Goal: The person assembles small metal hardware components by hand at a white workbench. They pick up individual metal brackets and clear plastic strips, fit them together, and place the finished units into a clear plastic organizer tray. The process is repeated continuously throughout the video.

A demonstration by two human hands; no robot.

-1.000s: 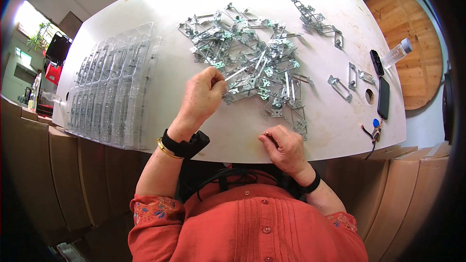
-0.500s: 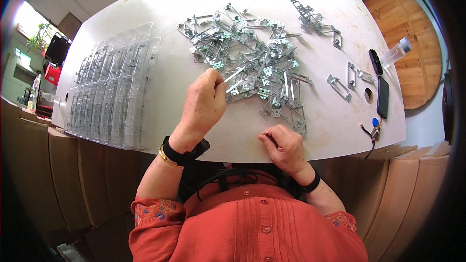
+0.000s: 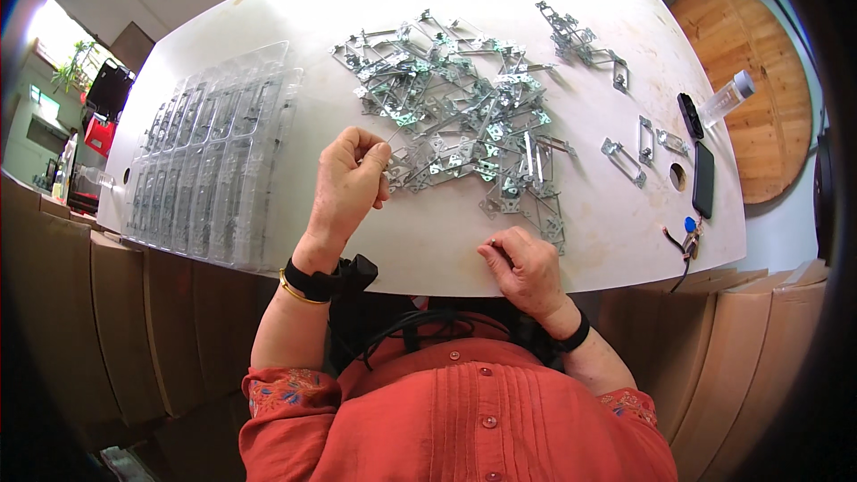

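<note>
The left hand [image 3: 350,180] is bent at the fingers, thumb against forefinger, and pinches a thin metal bracket [image 3: 391,135], seen nearly edge-on, at the near left edge of the pile. The right hand [image 3: 525,272] is curled by the table's near edge, thumb and forefinger pressed on a dark bit [image 3: 495,243] too small to identify. Each wrist wears a black band, the left one a gold bangle [image 3: 302,293] too.

Beyond the hands, the pile [image 3: 464,107] of tangled metal brackets spreads over the middle of the white table [image 3: 428,254]. A smaller cluster [image 3: 571,36] lies to its far right, and three loose brackets lie nearer, beside a round hole [image 3: 678,177]. Left of the pile stand clear trays [image 3: 287,89] with brackets in their slots.

Along the right side are a bottle [image 3: 728,100], a black case [image 3: 690,115] and a phone [image 3: 704,180]. Past the table, a round wooden board [image 3: 750,98] leans at the wall; cardboard boxes [image 3: 745,348] stand below.
</note>
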